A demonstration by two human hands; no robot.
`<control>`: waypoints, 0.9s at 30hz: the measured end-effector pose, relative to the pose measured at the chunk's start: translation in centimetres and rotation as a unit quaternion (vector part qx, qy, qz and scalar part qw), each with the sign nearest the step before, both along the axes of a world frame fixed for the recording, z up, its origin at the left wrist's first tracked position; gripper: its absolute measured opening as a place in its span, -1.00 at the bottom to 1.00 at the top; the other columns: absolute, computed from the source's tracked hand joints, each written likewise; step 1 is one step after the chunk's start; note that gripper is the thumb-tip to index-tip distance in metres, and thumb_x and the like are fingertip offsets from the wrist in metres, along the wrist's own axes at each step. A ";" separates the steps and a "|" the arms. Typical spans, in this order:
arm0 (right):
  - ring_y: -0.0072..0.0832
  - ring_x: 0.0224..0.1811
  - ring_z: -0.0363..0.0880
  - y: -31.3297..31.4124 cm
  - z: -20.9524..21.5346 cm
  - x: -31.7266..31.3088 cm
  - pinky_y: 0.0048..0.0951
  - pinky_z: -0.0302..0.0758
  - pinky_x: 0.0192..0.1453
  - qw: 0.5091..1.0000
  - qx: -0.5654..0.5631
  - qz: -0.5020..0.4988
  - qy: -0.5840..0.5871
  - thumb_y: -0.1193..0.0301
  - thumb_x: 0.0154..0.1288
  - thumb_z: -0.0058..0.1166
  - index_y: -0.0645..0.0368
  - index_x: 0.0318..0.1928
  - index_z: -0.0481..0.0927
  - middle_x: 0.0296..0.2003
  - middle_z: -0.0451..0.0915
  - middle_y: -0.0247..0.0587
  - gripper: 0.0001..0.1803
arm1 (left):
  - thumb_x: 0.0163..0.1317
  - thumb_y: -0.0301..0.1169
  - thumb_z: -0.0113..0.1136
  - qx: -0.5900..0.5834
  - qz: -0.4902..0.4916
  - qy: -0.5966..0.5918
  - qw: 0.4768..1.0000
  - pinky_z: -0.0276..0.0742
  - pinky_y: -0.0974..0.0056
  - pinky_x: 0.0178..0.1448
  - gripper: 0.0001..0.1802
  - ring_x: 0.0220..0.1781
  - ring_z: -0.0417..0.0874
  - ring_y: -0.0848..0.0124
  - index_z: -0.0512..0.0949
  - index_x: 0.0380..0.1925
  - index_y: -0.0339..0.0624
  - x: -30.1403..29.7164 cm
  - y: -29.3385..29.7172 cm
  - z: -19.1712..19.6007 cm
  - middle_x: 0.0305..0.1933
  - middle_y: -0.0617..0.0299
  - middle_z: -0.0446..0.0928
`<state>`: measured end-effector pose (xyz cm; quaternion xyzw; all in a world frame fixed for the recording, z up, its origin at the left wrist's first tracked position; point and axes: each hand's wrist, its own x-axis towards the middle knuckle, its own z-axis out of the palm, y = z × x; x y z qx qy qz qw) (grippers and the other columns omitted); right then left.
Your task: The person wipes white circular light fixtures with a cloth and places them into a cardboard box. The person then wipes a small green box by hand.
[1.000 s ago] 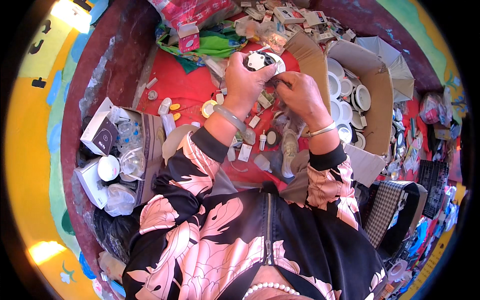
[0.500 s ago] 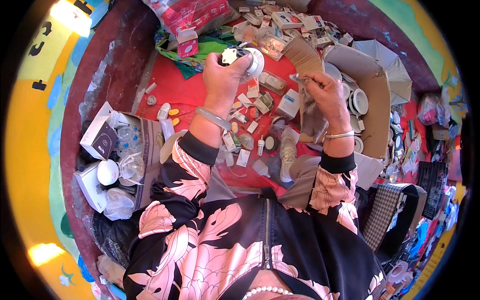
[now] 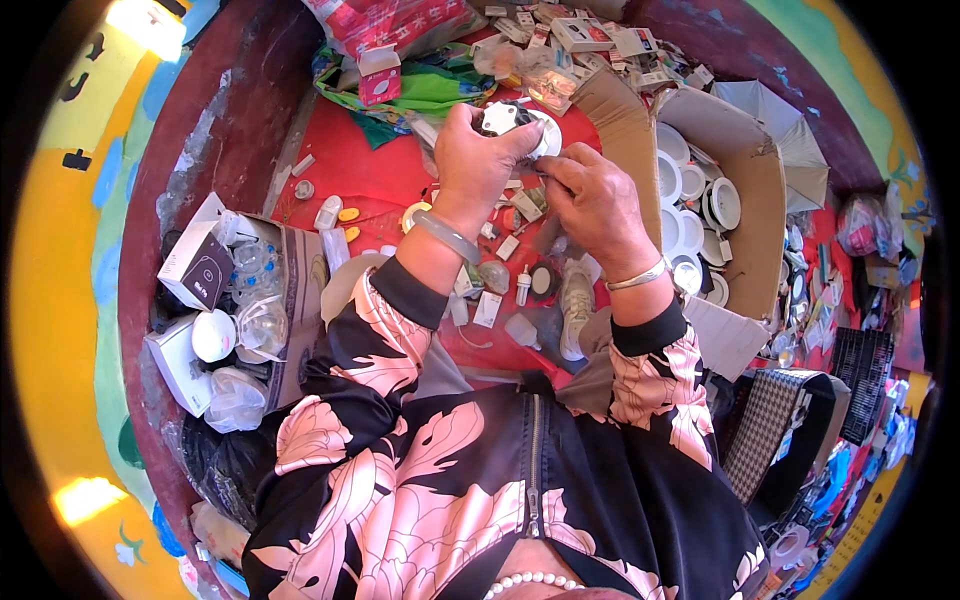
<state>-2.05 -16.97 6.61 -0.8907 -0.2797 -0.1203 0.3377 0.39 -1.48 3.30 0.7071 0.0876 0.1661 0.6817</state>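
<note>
My left hand (image 3: 472,165) is closed around a round downlight (image 3: 524,127) with a white rim and a black-and-silver body. It holds the lamp up, tilted, above the red cloth. My right hand (image 3: 602,205) meets it from the right, fingertips pinched at the lamp's lower rim. What those fingers hold is hidden behind the hand. Right of it stands an open cardboard box (image 3: 715,120) with several white round lamps (image 3: 722,203) inside. Beneath my hands, small cartons and parts lie scattered, among them a white bulb (image 3: 522,288).
An open box (image 3: 300,300) with clear plastic pieces stands at the left. Small packages (image 3: 585,35) pile up at the back, beside a pink-red bag (image 3: 390,22) and a small pink carton (image 3: 380,80). A checked box (image 3: 768,430) and black crate (image 3: 862,385) stand at the right.
My right hand has moved left from beside the cardboard box to the lamp. The grey cloth-like piece hanging from it no longer shows clearly. My left hand has shifted slightly right with the lamp.
</note>
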 end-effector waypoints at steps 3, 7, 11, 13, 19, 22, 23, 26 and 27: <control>-0.18 -0.27 0.55 0.3 0.1 0.0 -0.25 0.49 -0.23 0.999 0.011 -0.009 0.048 0.39 0.03 0.15 0.13 -0.24 0.59 -0.32 0.52 -0.20 -0.77 | -0.09 -0.26 0.44 -0.072 -0.021 0.023 0.997 0.58 0.37 -0.38 -0.49 -0.41 0.59 0.49 0.43 -0.29 -0.40 0.4 0.3 -1.2 -0.37 0.12 0.56; -0.17 -0.23 0.54 0.8 0.2 -0.8 -0.24 0.47 -0.19 0.997 -0.029 -0.062 0.025 0.38 -0.04 0.24 0.14 -0.16 0.51 -0.28 0.51 -0.15 -0.64 | 0.07 -0.22 0.33 -0.214 -0.066 0.094 0.970 0.55 0.41 -0.46 -0.62 -0.48 0.57 0.54 0.46 -0.28 -0.28 -0.1 -0.6 -0.1 -0.38 0.22 0.55; -0.15 -0.20 0.54 1.4 -0.4 -0.5 -0.24 0.47 -0.17 0.998 0.013 -0.053 0.039 0.41 -0.09 0.28 0.13 -0.15 0.46 -0.26 0.53 -0.12 -0.58 | 0.15 -0.12 0.24 -0.286 -0.178 0.133 0.932 0.49 0.46 -0.50 -0.67 -0.51 0.54 0.56 0.48 -0.27 -0.11 0.6 0.2 -2.1 -0.42 0.33 0.53; -0.28 -0.26 0.56 0.7 -0.2 0.1 -0.33 0.47 -0.21 0.995 0.055 -0.046 0.067 0.43 -0.07 0.28 0.13 -0.17 0.46 -0.31 0.54 -0.18 -0.60 | 0.18 -0.07 0.20 -0.253 -0.197 0.154 0.935 0.47 0.46 -0.48 -0.68 -0.47 0.54 0.58 0.49 -0.25 -0.04 0.0 -0.5 -1.1 -0.40 0.38 0.52; -0.75 -0.40 0.36 -2.4 1.4 0.7 -0.64 0.36 -0.35 0.940 0.265 -0.023 0.213 0.45 0.03 0.24 0.13 -0.19 0.47 -0.43 0.45 -0.48 -0.69 | 0.21 -0.03 0.17 -0.207 -0.233 0.063 0.948 0.44 0.40 -0.14 -0.61 -0.25 0.51 0.57 0.49 -0.18 -0.09 -0.7 -0.6 1.1 -0.29 0.36 0.50; -0.74 -0.39 0.36 -4.0 1.7 1.3 -0.71 0.33 -0.30 0.883 0.382 0.023 0.272 0.49 0.03 0.20 0.17 -0.16 0.47 -0.38 0.45 -0.51 -0.68 | 0.09 -0.19 0.34 0.211 -0.118 -0.121 0.963 0.43 0.36 0.03 -0.53 -0.01 0.46 0.48 0.44 -0.14 -0.26 0.5 0.4 -1.6 -0.14 0.22 0.48; -0.74 -0.37 0.37 -4.3 1.7 1.2 -0.71 0.33 -0.28 0.853 0.428 0.034 0.298 0.49 0.03 0.19 0.17 -0.15 0.47 -0.37 0.45 -0.50 -0.68 | 0.06 -0.24 0.36 0.075 -0.169 -0.137 0.973 0.39 0.34 0.09 -0.49 0.05 0.42 0.47 0.40 -0.08 -0.26 0.3 -0.2 -1.4 -0.09 0.20 0.45; -0.73 -0.34 0.40 -4.9 1.8 0.9 -0.71 0.35 -0.23 0.771 0.524 0.061 0.356 0.49 0.05 0.16 0.18 -0.13 0.46 -0.35 0.46 -0.47 -0.68 | -0.04 -0.42 0.42 -0.217 -0.269 -0.165 0.924 0.34 0.32 0.21 -0.23 0.11 0.40 0.43 0.19 0.15 -0.23 -1.1 -1.8 1.4 0.04 0.18 0.38; -0.72 -0.33 0.41 -4.6 1.8 0.8 -0.70 0.36 -0.22 0.756 0.535 0.068 0.371 0.48 0.06 0.15 0.18 -0.13 0.46 -0.34 0.47 -0.46 -0.69 | -0.05 -0.42 0.42 -0.231 -0.298 -0.140 0.916 0.35 0.33 0.19 -0.23 0.10 0.42 0.44 0.20 0.14 -0.23 -1.3 -1.7 2.1 0.04 0.18 0.39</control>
